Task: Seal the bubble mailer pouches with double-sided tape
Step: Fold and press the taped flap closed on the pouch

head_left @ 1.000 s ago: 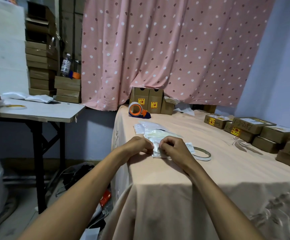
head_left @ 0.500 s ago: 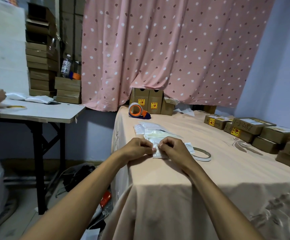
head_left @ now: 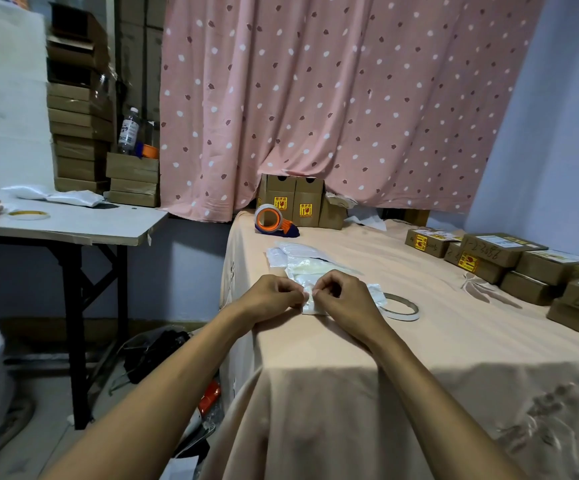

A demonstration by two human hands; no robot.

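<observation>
Two hands pinch the near edge of a white bubble mailer pouch on a cloth-covered table.

The left hand (head_left: 274, 296) and right hand (head_left: 343, 299), fingers curled, both grip the bubble mailer pouch (head_left: 308, 306), knuckles almost meeting; what lies between the fingertips is too small to tell. It lies near the table's (head_left: 454, 358) left edge, before a stack of pouches (head_left: 298, 254), the double-sided tape roll (head_left: 402, 317) just to its right. The flap probably seals best pressed flat from the middle outward. The edge drops away beside the left hand; bare cloth opens rightward toward cardboard boxes (head_left: 502, 251).

Cloth-covered table (head_left: 419, 344): pouches (head_left: 301, 263), tape roll (head_left: 406, 313), boxes (head_left: 502, 249).
</observation>
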